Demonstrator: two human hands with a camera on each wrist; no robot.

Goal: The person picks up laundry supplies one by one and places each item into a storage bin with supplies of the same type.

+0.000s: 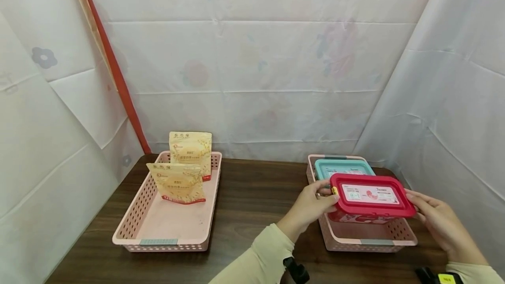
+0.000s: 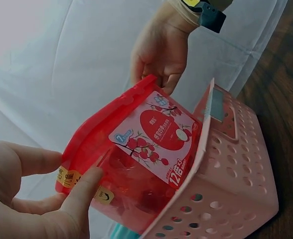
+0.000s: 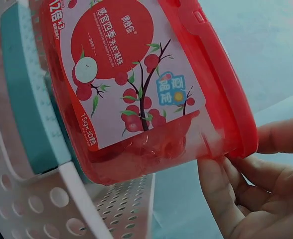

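Note:
A red-lidded tub of laundry capsules is held by both hands over the front part of the right pink basket. My left hand grips its left end, with thumb and fingers at the lid's rim. At the other end, my right hand pinches the lid's edge. Through the tub's clear wall red capsules show in the right wrist view. Behind it, a teal-lidded tub sits in the back of the same basket, partly covered by the red one.
On the left stands another pink basket with two yellow pouches, one pouch behind the other pouch. Both baskets rest on a dark wooden table. White printed cloth hangs behind and along both sides.

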